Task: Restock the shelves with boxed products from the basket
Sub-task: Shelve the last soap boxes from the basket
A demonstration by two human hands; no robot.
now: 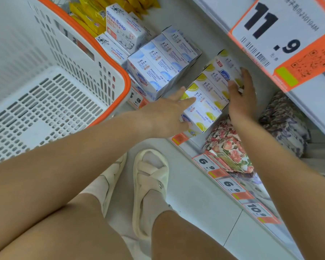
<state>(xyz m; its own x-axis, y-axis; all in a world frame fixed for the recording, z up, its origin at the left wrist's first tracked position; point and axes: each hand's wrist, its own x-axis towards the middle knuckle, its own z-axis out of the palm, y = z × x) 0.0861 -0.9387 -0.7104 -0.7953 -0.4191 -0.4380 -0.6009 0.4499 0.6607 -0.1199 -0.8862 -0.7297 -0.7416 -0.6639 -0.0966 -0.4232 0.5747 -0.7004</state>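
Step in hand looks like squaring up the lemon-yellow boxes [206, 98] on the shelf [186, 19]. They sit in a row just right of the blue boxes [158, 59].

Left hand [165, 117]: fingers straight, pressing the near end of the row, grip apart. Right hand [241, 94]: fingers straight against the row's right side, grip apart.

Basket [45, 102] shows no boxes in the visible part, so restocking is likely near done. Next: push the row flush, then check the basket.

Counts: about five yellow visible, four blue on top, two goat soap boxes [124, 29].
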